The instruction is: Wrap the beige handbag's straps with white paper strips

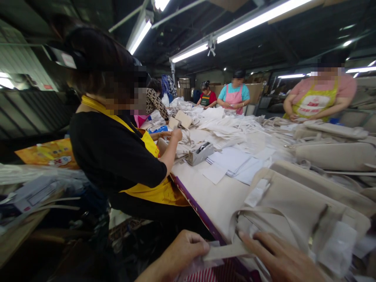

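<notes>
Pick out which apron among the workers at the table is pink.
The pink apron on the person in the turquoise shirt at the far end; the near worker's apron and the right one's are yellow.

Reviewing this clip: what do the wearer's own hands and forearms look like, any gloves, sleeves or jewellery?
Both are bare: the left hand and right hand wear no gloves, and no rings show on the visible fingers. The left forearm is uncovered, with no sleeve, watch or bracelet in view. The right wrist is cut off by the frame.

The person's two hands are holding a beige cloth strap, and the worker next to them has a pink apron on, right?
Not quite. In the head view the left hand and right hand do hold the beige cloth strap, but the neighbouring worker's apron is yellow, not pink.
</notes>
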The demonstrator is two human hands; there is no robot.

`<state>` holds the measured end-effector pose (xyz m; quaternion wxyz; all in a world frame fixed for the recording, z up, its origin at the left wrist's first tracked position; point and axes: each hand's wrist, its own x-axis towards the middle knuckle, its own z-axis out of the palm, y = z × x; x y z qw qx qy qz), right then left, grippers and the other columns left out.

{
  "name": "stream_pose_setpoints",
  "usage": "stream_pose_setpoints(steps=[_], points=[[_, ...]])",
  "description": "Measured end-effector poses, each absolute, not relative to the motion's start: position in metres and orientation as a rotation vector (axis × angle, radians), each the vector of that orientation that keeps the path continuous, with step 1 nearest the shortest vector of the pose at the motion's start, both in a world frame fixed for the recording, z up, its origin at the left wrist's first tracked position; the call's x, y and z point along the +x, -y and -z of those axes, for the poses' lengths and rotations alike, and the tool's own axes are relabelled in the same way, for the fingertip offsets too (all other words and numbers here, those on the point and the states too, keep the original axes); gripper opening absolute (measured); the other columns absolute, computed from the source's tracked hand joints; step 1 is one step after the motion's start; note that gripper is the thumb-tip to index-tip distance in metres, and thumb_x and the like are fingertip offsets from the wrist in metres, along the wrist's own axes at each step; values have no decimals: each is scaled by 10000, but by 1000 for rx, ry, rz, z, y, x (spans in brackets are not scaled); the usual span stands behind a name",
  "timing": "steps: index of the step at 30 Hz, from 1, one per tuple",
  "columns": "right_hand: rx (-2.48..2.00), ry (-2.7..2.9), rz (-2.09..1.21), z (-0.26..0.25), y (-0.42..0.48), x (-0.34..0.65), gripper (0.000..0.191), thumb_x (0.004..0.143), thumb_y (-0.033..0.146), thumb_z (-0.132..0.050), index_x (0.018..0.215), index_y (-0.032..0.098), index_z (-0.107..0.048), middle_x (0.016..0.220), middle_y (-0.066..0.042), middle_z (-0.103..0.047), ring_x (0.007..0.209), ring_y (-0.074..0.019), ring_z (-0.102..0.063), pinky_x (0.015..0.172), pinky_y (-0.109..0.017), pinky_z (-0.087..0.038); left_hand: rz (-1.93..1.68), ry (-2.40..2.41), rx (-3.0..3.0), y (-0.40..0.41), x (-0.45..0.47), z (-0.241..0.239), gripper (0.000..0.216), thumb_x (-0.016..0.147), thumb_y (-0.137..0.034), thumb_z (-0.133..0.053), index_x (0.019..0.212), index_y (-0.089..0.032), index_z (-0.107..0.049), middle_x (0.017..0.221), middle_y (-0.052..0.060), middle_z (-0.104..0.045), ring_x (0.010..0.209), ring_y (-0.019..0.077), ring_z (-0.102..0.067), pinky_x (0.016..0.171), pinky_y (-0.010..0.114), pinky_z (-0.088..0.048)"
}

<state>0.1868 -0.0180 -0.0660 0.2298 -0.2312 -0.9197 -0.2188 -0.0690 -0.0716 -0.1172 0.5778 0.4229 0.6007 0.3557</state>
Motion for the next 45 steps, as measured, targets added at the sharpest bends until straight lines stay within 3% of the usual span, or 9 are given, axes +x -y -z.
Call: stream_pose_setpoints(steps=[5,10,16,20,25,32,37,41,45], points=[[-666,2506,542,102,29,157,465,793,44,-309,1151,224,-544,842,-13,-672,668,-148,-633,558,-236,-475,-793,-1316,1085,77,-65,112,358,693,-461,-626,653,-109,-680,506,-35,-406,514,84,-290,490,215,-202],[-598,2434,479,124,42,117,388,904,102,-215,1107,130,-545,700,-3,-630,561,-127,-570,538,-256,-384,-750,-1333,1136,89,-67,107,416,674,-523,-613,576,-120,-627,516,-38,-350,540,95,-268,509,225,-209],[-769,2463,372,139,29,128,433,738,38,-384,1142,128,-512,851,-19,-655,734,-161,-580,754,-320,-353,-768,-1545,1110,106,-103,118,435,714,-535,-559,685,-111,-652,578,-10,-490,584,121,-389,559,215,-286],[-815,2492,387,156,33,111,465,617,74,-518,1075,146,-530,762,3,-622,685,-170,-551,735,-334,-336,-756,-1614,1090,114,-112,133,433,722,-543,-546,658,-123,-631,566,-13,-483,579,123,-396,550,211,-277],[-631,2452,407,162,48,63,364,660,149,-538,1023,142,-551,703,4,-603,620,-161,-519,665,-337,-323,-788,-1619,1122,119,-110,135,436,725,-558,-525,633,-138,-599,574,-14,-466,593,128,-381,561,215,-289],[-864,2448,297,145,28,80,449,723,43,-462,1144,186,-528,952,-23,-642,986,-197,-537,1005,-411,-222,-777,-1690,1078,136,-140,128,438,733,-570,-516,647,-151,-610,604,-5,-513,610,136,-417,569,216,-308],[-712,2534,281,149,42,51,398,728,110,-500,1121,142,-551,795,-11,-617,812,-189,-546,969,-414,-259,-825,-1684,1058,133,-131,136,432,736,-552,-506,649,-137,-592,600,-8,-487,603,127,-394,559,212,-298],[-545,2492,265,150,50,29,373,837,172,-425,1200,158,-512,1022,-41,-654,1023,-195,-521,1015,-397,-210,-875,-1670,1037,138,-127,131,466,716,-595,-512,616,-143,-566,589,-12,-488,593,122,-389,545,204,-304],[-768,2463,161,158,27,37,428,861,162,-433,1288,192,-447,1239,-39,-585,1183,-197,-459,1036,-395,-211,-898,-1724,950,158,-150,123,461,716,-596,-521,645,-147,-601,591,-2,-558,592,132,-451,551,202,-327]])
